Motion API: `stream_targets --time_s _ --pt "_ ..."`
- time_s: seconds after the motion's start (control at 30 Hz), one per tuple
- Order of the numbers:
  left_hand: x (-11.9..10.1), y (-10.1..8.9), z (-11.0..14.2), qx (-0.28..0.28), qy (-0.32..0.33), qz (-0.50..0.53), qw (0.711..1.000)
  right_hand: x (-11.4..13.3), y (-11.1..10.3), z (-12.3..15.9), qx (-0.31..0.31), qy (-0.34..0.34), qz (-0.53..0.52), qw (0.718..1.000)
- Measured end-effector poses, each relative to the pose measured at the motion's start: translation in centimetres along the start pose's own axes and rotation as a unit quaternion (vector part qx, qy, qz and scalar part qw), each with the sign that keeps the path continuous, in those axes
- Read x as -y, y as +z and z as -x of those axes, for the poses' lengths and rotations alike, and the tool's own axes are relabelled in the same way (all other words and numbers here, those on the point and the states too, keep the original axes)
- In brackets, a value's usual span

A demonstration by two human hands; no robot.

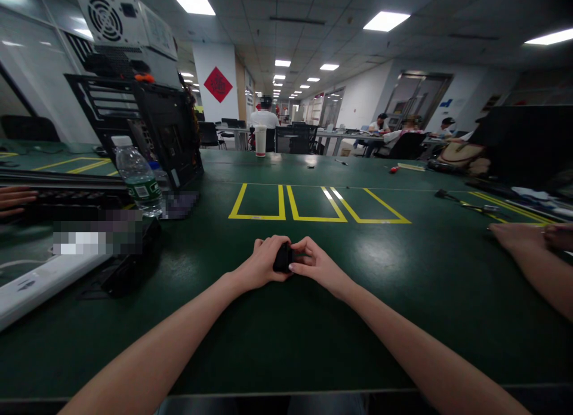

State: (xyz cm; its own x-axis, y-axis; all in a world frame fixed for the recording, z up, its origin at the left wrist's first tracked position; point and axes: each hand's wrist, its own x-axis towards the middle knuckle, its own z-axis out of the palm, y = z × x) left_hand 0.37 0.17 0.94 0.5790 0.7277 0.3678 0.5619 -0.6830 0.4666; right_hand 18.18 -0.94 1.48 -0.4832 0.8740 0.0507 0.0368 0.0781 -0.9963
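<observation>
A small black block-shaped object [282, 258] is between my two hands, low over the green table [286, 325]. My left hand [264, 261] wraps around its left side and top. From the right, my right hand [313, 263] pinches at its edge with thumb and fingertips. The fingers cover much of the object, so its exact kind does not show. Just beyond my hands, yellow tape outlines [316, 219] mark several boxes on the tabletop.
On the left stand a water bottle [138, 179], an open computer case [165, 128] and a white power strip [49, 277]. A white cup [260, 141] is at the far edge. Another person's arm [532, 254] rests at the right, and another person's hand [15, 201] shows far left.
</observation>
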Motion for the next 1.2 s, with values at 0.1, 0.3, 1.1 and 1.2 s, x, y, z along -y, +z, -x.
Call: stream_targets --time_s 0.1,0.3,1.1,1.2 --pt "0.08 0.06 0.02 -0.005 0.0 -0.003 1.0 -0.15 0.07 -0.08 -0.012 -0.011 0.0 1.0" --pt "0.16 0.09 -0.02 -0.004 -0.004 -0.013 1.0 -0.54 0.0 -0.45 -0.032 -0.001 0.017 0.999" --pt "-0.11 -0.1 0.02 0.003 -0.014 0.002 1.0 0.04 0.06 -0.21 -0.004 0.006 0.002 1.0" --pt "-0.01 -0.08 0.0 0.007 -0.008 0.004 1.0 0.18 0.06 -0.02 0.011 -0.003 -0.009 1.0"
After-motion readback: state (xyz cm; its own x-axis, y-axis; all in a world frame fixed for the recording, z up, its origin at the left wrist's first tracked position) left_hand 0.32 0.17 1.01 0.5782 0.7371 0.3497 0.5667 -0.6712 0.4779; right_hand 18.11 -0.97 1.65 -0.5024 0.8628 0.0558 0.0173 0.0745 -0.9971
